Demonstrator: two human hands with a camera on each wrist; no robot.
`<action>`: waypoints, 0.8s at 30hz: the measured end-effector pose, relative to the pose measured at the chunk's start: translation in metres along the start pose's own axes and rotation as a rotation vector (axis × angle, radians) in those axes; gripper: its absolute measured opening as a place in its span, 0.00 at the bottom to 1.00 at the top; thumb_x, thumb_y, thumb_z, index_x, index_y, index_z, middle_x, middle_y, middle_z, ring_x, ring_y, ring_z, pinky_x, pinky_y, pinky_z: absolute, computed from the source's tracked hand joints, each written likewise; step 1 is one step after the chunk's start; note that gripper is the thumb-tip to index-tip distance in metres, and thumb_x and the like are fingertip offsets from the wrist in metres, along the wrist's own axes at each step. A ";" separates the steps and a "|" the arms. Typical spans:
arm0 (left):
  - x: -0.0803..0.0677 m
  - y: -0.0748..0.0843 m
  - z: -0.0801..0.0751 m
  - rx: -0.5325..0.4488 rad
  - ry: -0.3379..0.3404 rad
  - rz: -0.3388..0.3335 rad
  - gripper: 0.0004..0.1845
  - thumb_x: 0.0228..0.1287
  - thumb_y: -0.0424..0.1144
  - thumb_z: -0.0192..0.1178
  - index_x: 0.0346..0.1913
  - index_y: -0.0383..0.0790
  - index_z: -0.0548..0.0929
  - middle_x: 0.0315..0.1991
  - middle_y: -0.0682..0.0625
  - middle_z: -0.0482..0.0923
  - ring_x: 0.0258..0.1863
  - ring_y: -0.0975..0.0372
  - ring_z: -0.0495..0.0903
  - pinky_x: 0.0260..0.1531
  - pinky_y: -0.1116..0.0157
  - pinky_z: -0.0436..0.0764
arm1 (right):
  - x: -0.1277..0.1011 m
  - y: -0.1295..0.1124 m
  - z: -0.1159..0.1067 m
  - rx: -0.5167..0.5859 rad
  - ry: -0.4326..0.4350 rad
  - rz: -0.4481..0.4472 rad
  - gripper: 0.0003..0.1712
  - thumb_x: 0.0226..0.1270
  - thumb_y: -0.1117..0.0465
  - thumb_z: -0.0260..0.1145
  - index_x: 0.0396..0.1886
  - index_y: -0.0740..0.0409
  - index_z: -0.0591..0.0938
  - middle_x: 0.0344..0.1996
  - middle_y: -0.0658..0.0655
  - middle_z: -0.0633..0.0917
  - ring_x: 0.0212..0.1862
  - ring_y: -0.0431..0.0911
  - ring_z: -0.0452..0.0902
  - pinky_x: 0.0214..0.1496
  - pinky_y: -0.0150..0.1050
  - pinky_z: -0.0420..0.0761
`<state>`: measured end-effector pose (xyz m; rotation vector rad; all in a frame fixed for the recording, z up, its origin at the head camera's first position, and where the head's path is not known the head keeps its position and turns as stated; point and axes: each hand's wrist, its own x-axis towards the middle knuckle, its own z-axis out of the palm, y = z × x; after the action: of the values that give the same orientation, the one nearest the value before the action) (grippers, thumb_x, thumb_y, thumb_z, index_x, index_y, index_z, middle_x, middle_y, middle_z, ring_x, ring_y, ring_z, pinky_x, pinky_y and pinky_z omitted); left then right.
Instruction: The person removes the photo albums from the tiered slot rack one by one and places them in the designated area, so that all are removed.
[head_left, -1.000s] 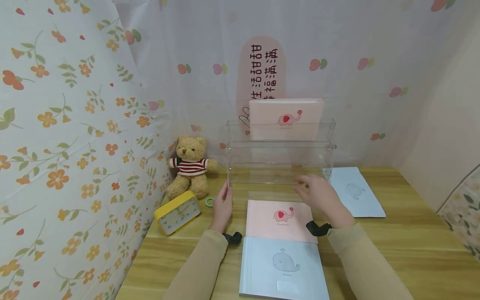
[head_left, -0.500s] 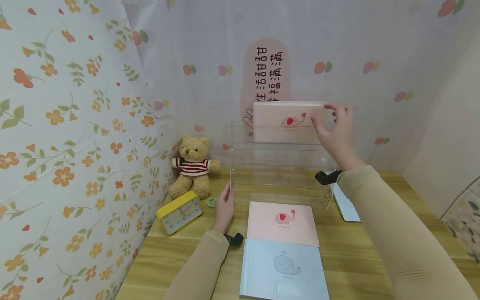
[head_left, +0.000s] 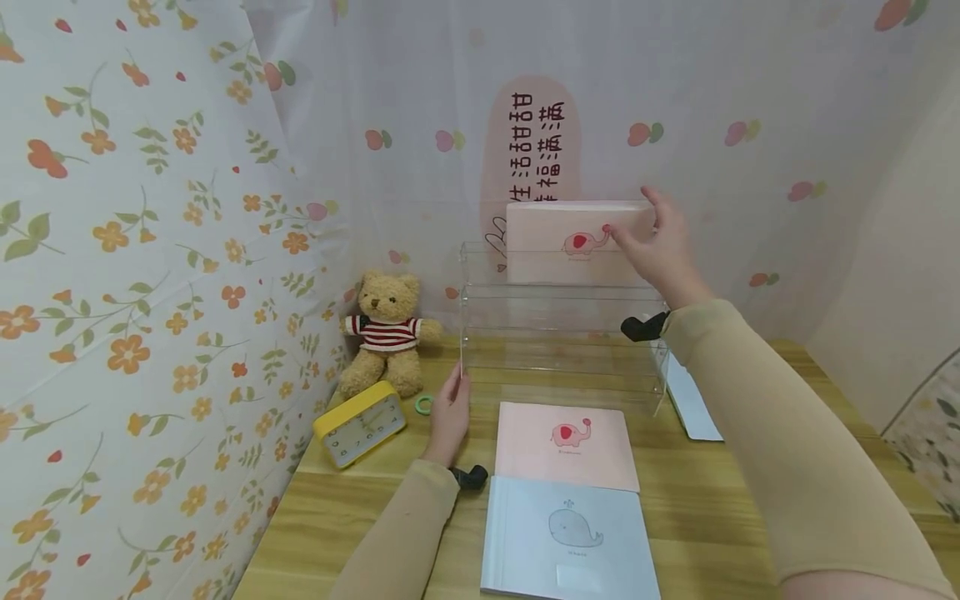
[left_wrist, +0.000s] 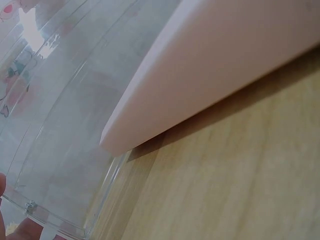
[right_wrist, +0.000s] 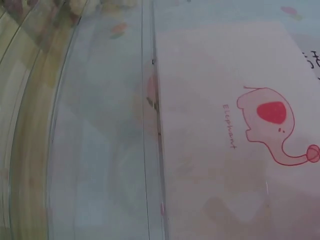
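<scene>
In the head view my right hand pinches the top right corner of a pink elephant book, thumb in front and index finger over the top edge. That book stands upright on the top tier of a clear acrylic stepped rack; its red elephant drawing fills the right wrist view. My left hand holds the rack's left side panel near the bottom, its fingers partly seen through the plastic in the left wrist view. Another pink elephant book lies flat before the rack, its edge close to the rack's base.
A blue whale book lies nearest me, against the flat pink one. Another blue book shows behind the rack's right side. Left of the rack are a teddy bear, a yellow clock and a green ring.
My right hand has risen from the rack's lower right to the upright pink book and moved slightly left onto its corner. My left hand stays on the rack; the head view has shifted slightly.
</scene>
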<state>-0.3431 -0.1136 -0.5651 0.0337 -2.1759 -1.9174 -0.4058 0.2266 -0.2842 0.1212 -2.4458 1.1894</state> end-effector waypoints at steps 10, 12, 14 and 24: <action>-0.001 0.000 -0.002 0.004 0.002 0.001 0.25 0.80 0.53 0.51 0.76 0.61 0.68 0.75 0.55 0.70 0.75 0.56 0.69 0.73 0.51 0.72 | 0.011 -0.008 0.005 0.067 0.038 0.061 0.42 0.65 0.42 0.72 0.77 0.39 0.68 0.80 0.55 0.61 0.81 0.51 0.53 0.84 0.56 0.54; -0.001 0.001 -0.002 0.007 0.003 0.011 0.25 0.80 0.51 0.52 0.76 0.61 0.68 0.75 0.54 0.70 0.75 0.55 0.69 0.73 0.51 0.72 | 0.013 -0.010 0.004 0.063 0.032 0.075 0.39 0.65 0.43 0.72 0.74 0.41 0.72 0.78 0.57 0.63 0.80 0.53 0.55 0.84 0.56 0.56; -0.001 0.002 -0.001 0.013 0.000 0.013 0.25 0.80 0.52 0.51 0.76 0.61 0.68 0.75 0.54 0.70 0.75 0.55 0.69 0.73 0.51 0.72 | 0.015 -0.012 0.002 0.050 0.024 0.079 0.37 0.66 0.44 0.72 0.73 0.43 0.74 0.77 0.59 0.65 0.78 0.54 0.57 0.83 0.56 0.58; -0.001 0.003 0.001 0.036 0.012 0.008 0.24 0.81 0.51 0.50 0.76 0.60 0.69 0.75 0.53 0.70 0.75 0.55 0.69 0.73 0.53 0.72 | 0.019 -0.019 0.005 0.089 -0.036 0.222 0.24 0.69 0.47 0.71 0.60 0.46 0.78 0.68 0.57 0.75 0.61 0.50 0.69 0.62 0.45 0.76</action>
<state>-0.3422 -0.1117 -0.5621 0.0427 -2.1994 -1.8683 -0.4199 0.2129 -0.2648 -0.1064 -2.4883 1.4015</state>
